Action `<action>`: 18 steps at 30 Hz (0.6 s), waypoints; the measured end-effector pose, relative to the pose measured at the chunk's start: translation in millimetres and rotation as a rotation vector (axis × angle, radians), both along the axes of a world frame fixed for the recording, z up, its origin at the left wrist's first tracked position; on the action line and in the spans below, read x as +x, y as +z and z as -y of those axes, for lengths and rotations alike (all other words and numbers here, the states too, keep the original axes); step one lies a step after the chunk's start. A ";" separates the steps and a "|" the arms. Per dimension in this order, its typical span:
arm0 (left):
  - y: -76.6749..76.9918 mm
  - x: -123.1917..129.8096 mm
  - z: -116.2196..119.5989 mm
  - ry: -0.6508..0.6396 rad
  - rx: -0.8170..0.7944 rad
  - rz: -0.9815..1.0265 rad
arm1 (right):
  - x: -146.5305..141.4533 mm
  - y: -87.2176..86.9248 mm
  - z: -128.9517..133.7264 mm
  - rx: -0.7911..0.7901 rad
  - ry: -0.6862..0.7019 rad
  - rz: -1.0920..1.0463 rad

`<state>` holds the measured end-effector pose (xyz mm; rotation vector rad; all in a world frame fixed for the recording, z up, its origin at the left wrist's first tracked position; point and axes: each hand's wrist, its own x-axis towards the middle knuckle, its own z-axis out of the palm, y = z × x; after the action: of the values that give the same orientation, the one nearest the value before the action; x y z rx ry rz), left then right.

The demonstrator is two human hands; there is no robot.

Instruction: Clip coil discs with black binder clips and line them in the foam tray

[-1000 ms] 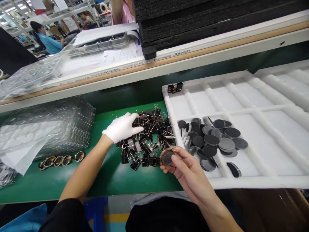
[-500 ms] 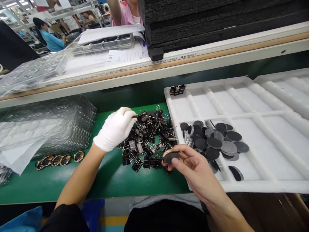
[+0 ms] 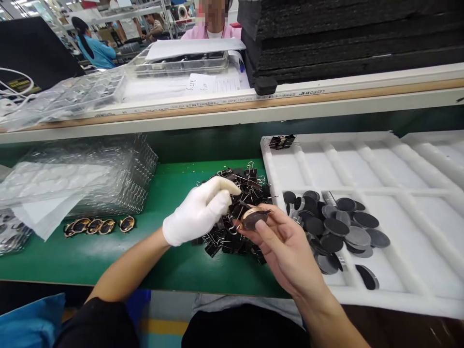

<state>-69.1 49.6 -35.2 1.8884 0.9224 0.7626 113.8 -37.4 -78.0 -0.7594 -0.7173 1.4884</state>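
Moved: L. hand (image 3: 199, 208), white-gloved, from upper-left of the clip pile (image 3: 253, 186) to just beside the round pc. (image 3: 254, 219). Same as before: R. hand (image 3: 282, 237), bare, w/ its hold on the pc. Upshot: both hands now close together at one item.

L. fingers: curled, thumb & forefinger tips near each other; can't tell if a clip is between them.
R. fingers: pinching the round pc., thumb on its dark face.

Round pc.: qty 1, tan rim, held over near right side of pile. Clip w/ wire handle just left of it; can't tell if attached.
Discs (image 3: 335, 227): black & grey, loose, in white tray (image 3: 409, 212), right of pile.
Gold-rimmed rounds (image 3: 107, 226): on green bench (image 3: 163, 270), left.

Text: rail (image 3: 217, 104) marked "LESSO", plus small print, mostly illegible. Note (image 3: 201, 83) on shelf: handwritten, approx. "8.26" & "5.00"; rest unclear. Black panel (image 3: 39, 43), far left: yellow lettering, unreadable.
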 end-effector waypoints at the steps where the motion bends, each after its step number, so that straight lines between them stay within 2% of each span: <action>1: -1.1 -0.6 -0.1 -0.003 0.039 -0.011 | -0.1 1.5 -0.1 0.001 -0.011 -0.029; 6: -0.3 4.6 6.0 -0.043 0.221 -0.380 | 3.0 10.6 1.8 -0.024 -0.032 -0.165; 8: -2.0 9.0 9.1 -0.062 0.282 -0.363 | 3.9 12.6 2.4 -0.036 -0.017 -0.193; 18: -15.6 18.2 18.3 0.030 0.476 -0.243 | 5.0 13.2 5.7 -0.091 0.028 -0.231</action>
<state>-50.9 31.2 -50.8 2.4303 0.9795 0.8360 118.8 -43.0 -64.8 -0.6345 -0.4902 1.6117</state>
